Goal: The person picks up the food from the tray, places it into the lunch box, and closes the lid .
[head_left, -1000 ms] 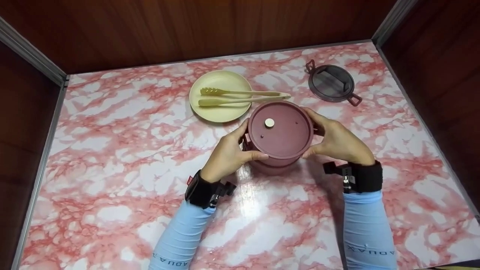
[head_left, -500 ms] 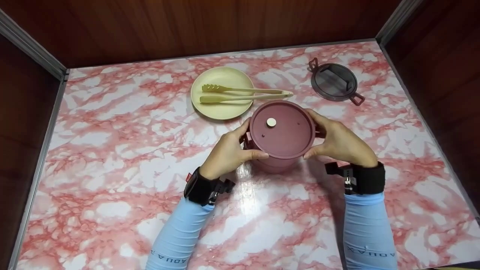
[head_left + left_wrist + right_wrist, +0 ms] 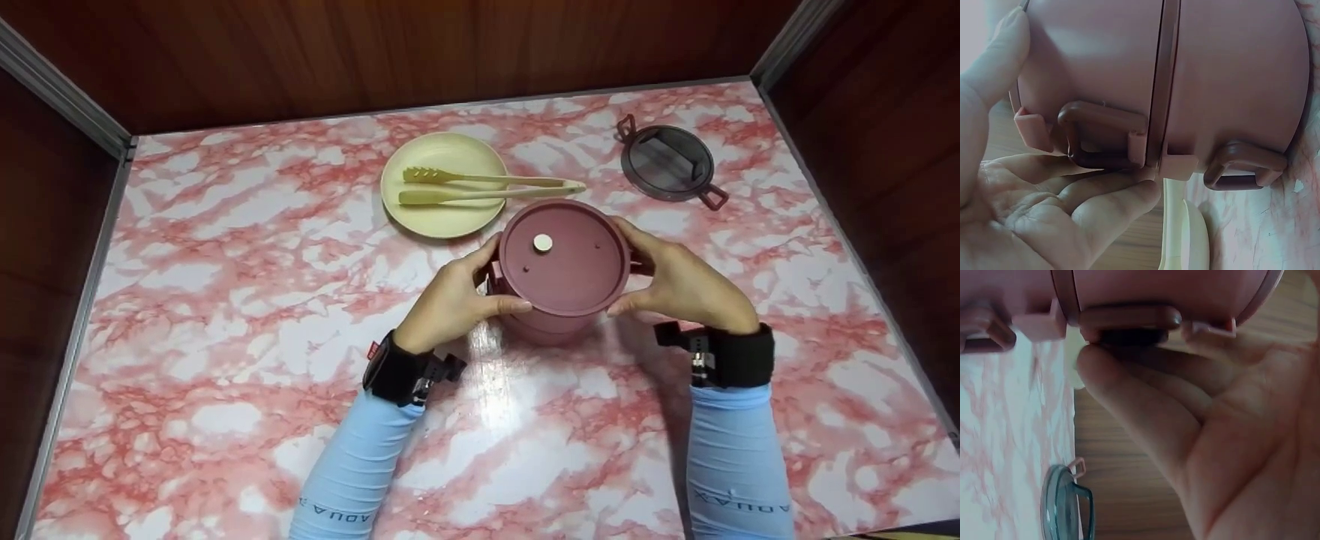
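A mauve two-tier round lunch box (image 3: 570,281) with a flat lid and an off-centre whitish knob (image 3: 542,243) stands upright in the middle of the table. My left hand (image 3: 450,304) holds its left side, thumb on the front wall just below the lid. In the left wrist view my fingers reach beneath the upper tier's brown handle (image 3: 1103,110); the lower tier carries a matching handle (image 3: 1247,153). On the other side my right hand (image 3: 682,289) grips the upper tier, thumb at the front. Its fingertips sit at that tier's handle (image 3: 1129,316) in the right wrist view.
Behind the box to the left lies a pale yellow plate (image 3: 442,223) bearing tongs (image 3: 424,197), whose joined end reaches past the rim. A small round pot (image 3: 667,163) with a grey lid and two side handles stands back right. Wooden panels (image 3: 420,52) border the marbled table.
The head view has shifted slightly. My left thumb has slid a little to the left along the box's front; both hands keep their hold and the box stays in place.
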`<state>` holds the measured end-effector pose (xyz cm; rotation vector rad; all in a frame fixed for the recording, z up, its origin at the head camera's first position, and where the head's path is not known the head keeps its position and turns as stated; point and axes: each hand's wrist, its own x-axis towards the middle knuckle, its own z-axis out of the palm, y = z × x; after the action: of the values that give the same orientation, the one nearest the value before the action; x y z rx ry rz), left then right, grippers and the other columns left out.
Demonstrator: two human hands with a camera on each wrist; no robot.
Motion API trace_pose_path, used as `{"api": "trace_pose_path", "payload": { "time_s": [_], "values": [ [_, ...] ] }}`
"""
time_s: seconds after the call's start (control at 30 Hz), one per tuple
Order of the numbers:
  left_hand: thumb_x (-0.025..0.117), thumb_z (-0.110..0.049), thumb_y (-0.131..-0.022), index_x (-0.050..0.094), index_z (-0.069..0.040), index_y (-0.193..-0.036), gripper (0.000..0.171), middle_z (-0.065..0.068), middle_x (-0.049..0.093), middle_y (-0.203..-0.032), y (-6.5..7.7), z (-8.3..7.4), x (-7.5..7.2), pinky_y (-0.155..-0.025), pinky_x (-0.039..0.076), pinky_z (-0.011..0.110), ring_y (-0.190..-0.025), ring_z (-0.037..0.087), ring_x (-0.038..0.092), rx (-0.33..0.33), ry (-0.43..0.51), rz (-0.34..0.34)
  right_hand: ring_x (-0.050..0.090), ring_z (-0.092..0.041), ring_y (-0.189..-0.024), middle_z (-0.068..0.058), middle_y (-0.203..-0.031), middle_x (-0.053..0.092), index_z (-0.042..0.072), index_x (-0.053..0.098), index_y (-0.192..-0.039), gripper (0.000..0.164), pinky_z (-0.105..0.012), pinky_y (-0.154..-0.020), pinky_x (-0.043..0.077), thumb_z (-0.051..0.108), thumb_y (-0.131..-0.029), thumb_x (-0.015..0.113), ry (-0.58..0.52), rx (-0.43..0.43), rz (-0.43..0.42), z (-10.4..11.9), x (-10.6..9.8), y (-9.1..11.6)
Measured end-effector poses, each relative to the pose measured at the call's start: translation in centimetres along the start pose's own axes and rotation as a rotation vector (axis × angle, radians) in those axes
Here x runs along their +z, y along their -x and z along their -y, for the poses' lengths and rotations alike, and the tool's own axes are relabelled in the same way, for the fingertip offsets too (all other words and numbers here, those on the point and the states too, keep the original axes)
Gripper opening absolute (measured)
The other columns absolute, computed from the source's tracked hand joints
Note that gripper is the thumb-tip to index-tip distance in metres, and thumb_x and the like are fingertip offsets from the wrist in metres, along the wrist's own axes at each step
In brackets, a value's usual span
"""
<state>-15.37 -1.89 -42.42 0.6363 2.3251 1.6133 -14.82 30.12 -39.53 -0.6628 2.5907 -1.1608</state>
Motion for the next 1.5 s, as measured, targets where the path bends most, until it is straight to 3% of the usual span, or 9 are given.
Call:
{"api": "trace_pose_path", "payload": {
  "time_s": [0.1,0.2,0.37,0.57,0.8,0.9,1.1,1.27,1.5],
  "values": [
    [0.082,-0.044,-0.076,0.031,-0.01,-0.155,0.1,0.0,0.036,-0.156,-0.1,0.0,-0.2,-0.112,0.03,0.025,-0.14,0.008,0.033,-0.011,0.059,0.006,0.051,-0.025,-0.13,-0.007,-0.149,0.046,0.028,0.027,-0.157,0.08,-0.028,-0.101,0.045,0.021,-0.092,0.073,0.001,-0.01,-0.015,-0.4,-0.7,0.7],
    [0.075,-0.039,-0.084,0.033,-0.005,-0.153,0.088,0.007,0.034,-0.157,-0.2,0.1,-0.5,-0.11,0.032,0.024,-0.14,0.012,0.035,-0.022,0.133,0.007,0.053,-0.024,-0.127,-0.009,-0.141,0.055,0.028,0.037,-0.154,0.058,-0.019,-0.098,0.044,0.016,-0.101,0.058,-0.05,-0.003,-0.089,-0.5,-1.3,1.2],
    [0.063,-0.036,-0.096,0.046,-0.007,-0.147,0.061,0.006,0.044,-0.15,-0.1,0.1,-1.1,-0.106,0.036,0.021,-0.135,0.012,0.043,-0.021,0.126,-0.017,0.058,-0.02,-0.121,-0.008,-0.135,0.061,0.018,0.052,-0.145,0.042,-0.018,-0.094,0.046,0.018,-0.103,0.053,-0.079,-0.025,-0.176,-0.5,-1.1,0.9],
    [0.064,-0.027,-0.097,0.052,-0.003,-0.142,0.052,0.007,0.052,-0.144,-0.1,0.4,-1.4,-0.104,0.04,0.022,-0.131,0.011,0.048,-0.003,0.125,-0.007,0.062,-0.015,-0.115,0.001,-0.129,0.065,0.018,0.063,-0.135,0.036,-0.018,-0.088,0.05,0.018,-0.099,0.063,-0.002,-0.033,-0.189,-0.8,-0.7,0.4],
    [0.065,-0.025,-0.097,0.059,-0.003,-0.135,0.045,0.006,0.061,-0.135,0.2,0.1,-1.7,-0.098,0.046,0.024,-0.121,0.011,0.057,-0.007,0.107,-0.024,0.065,-0.013,-0.109,-0.004,-0.125,0.067,0.013,0.065,-0.132,0.037,-0.019,-0.086,0.052,0.013,-0.095,0.067,-0.015,-0.016,-0.205,-0.9,-0.7,0.2],
    [0.07,-0.025,-0.094,0.063,-0.004,-0.132,0.044,0.004,0.064,-0.13,0.4,0.0,-1.9,-0.095,0.049,0.024,-0.116,0.011,0.061,-0.02,0.082,-0.018,0.066,-0.011,-0.105,-0.004,-0.123,0.068,0.013,0.067,-0.13,0.036,-0.019,-0.084,0.052,0.014,-0.094,0.07,-0.001,0.012,-0.197,-1.2,-0.7,0.2],
    [0.081,-0.021,-0.084,0.063,-0.004,-0.13,0.053,0.006,0.063,-0.131,0.5,0.2,-1.8,-0.098,0.046,0.022,-0.121,0.016,0.058,-0.015,0.023,-0.014,0.067,-0.014,-0.102,0.002,-0.12,0.069,0.017,0.067,-0.129,0.037,-0.022,-0.084,0.053,0.022,-0.092,0.072,0.052,0.021,-0.152,-1.8,-0.5,0.0],
    [0.078,-0.014,-0.086,0.064,-0.004,-0.13,0.047,0.007,0.064,-0.128,0.5,0.4,-1.7,-0.096,0.048,0.023,-0.118,0.016,0.06,0.01,-0.009,-0.031,0.066,-0.016,-0.106,0.002,-0.124,0.067,0.018,0.066,-0.131,0.039,-0.025,-0.087,0.053,0.02,-0.093,0.071,0.039,0.009,-0.14,-2.0,-0.4,-0.2],
    [0.074,-0.012,-0.09,0.064,-0.004,-0.13,0.042,0.006,0.065,-0.128,0.4,0.4,-2.0,-0.096,0.049,0.027,-0.115,0.012,0.061,0.011,-0.03,-0.009,0.065,-0.015,-0.108,0.0,-0.124,0.067,0.016,0.063,-0.133,0.039,-0.02,-0.088,0.051,0.022,-0.095,0.069,0.019,0.031,-0.119,-2.2,-0.6,0.1]
  ]
}}
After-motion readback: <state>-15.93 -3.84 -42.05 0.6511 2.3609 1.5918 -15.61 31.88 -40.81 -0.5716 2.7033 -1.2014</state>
